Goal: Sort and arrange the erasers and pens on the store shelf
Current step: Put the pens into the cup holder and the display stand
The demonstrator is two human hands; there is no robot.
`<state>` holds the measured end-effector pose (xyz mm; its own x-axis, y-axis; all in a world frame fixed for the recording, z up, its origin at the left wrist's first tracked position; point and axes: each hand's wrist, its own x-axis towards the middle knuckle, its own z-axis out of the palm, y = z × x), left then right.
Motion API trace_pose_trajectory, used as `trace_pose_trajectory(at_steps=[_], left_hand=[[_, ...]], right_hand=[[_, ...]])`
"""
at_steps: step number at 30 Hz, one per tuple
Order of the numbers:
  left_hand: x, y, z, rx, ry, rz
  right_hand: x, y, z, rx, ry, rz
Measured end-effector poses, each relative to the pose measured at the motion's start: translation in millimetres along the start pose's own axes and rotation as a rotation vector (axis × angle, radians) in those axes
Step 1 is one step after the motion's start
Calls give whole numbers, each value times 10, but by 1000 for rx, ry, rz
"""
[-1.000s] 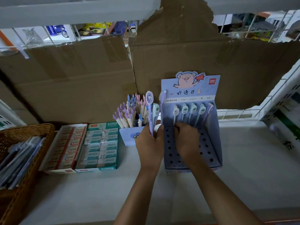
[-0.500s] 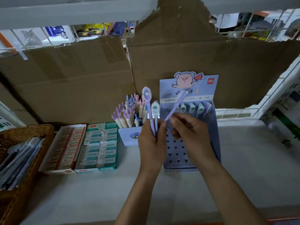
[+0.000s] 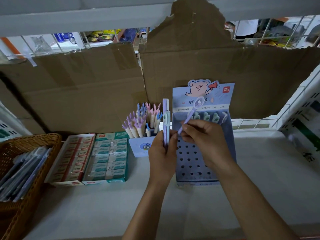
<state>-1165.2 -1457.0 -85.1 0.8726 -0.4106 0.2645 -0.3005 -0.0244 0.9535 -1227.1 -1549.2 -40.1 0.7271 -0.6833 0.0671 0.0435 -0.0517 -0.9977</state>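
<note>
Your right hand [image 3: 207,142] pinches one purple pen [image 3: 189,118] between thumb and fingertips, tilted above the blue display box [image 3: 223,99]. Your left hand [image 3: 162,155] grips a small bunch of pens [image 3: 165,125] upright, just beside the box's left wall. Bring the pen vertical and aim its tip at a free hole in front of the back row [image 3: 210,116]. The shelf [image 3: 268,170] is open to the right. On the left, the pen cup [image 3: 138,148] and eraser boxes [image 3: 103,156] stand close.

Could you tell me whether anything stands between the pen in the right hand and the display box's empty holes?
Nothing visible does. The right hand pinches the purple pen over the display box, whose nearer holes lie open; the left hand holds its pens off to the box's left.
</note>
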Motion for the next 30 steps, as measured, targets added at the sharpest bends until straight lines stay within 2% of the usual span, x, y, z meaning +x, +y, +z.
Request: trace_pose_trajectory(at_steps=[4,8,11,15,20,26,30], left_hand=[[27,-38,-5,55,30,52],[31,-62,-40,310,148,127],[42,-139,-13,300,124,49],[44,-211,0,282,73,-27],[69,-296,-23,314,64,-36],[68,-291,-37,336,65,-22],[73,-280,-36,328,76,-2]], right_hand=[[61,28,-19,-74,78,-77],[184,110,-115,-577,250,-328],[215,274,-30,-734,263,-391],[274,536,18,-808,262,-407],[311,550,46,-768,240,-415],[266,630,227,-905,174,-204],[251,625,307,-1019,173,-132]])
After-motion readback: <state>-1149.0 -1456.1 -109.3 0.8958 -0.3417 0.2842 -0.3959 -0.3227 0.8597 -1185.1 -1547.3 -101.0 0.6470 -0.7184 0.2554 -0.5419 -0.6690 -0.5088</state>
